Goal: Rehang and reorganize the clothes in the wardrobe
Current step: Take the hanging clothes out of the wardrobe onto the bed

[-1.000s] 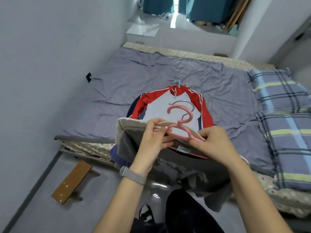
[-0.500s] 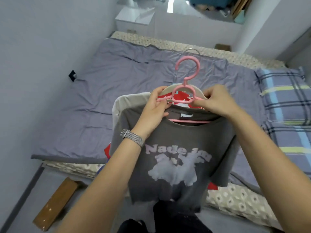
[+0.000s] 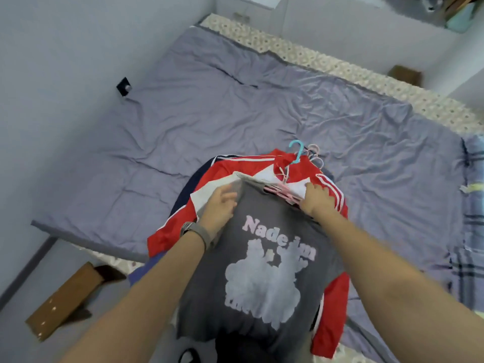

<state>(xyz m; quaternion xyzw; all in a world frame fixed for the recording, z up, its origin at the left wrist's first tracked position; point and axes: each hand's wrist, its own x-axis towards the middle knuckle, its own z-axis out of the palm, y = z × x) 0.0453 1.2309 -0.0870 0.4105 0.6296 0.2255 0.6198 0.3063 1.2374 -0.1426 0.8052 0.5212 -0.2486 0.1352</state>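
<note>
On the bed (image 3: 262, 106), seen from the head camera, a wrinkled purple-grey sheet (image 3: 183, 121) covers most of the mattress, and wide bare stretches of it lie to the left of and beyond the pile of clothes. The near edge of the bed runs diagonally at lower left, with grey floor (image 3: 34, 271) and a brown wooden board (image 3: 65, 297) below it. A pale wall (image 3: 65, 48) borders the bed's left side; a plaid blanket (image 3: 471, 205) lies along the right edge.

The grey T-shirt (image 3: 262, 258), printed with pale lettering and a cloud-like shape, lies front up on top of a red and white jacket (image 3: 222, 174), at the near side of the bed. A pink hanger (image 3: 285, 192) sits at its collar. Beyond it, a light blue hanger hook (image 3: 297, 150) and further pink hooks stick out from the pile.

The left hand (image 3: 220, 205) rests on the shirt's left shoulder area with fingers loosely bent; whether it pinches the fabric cannot be told. A watch with a grey band (image 3: 196, 231) sits on that wrist.

The right hand (image 3: 317, 200) has its fingers curled over the right end of the pink hanger and the shirt's shoulder, gripping there.

Both forearms reach forward from the lower corners of the view, angling inward toward the collar, palms down.
</note>
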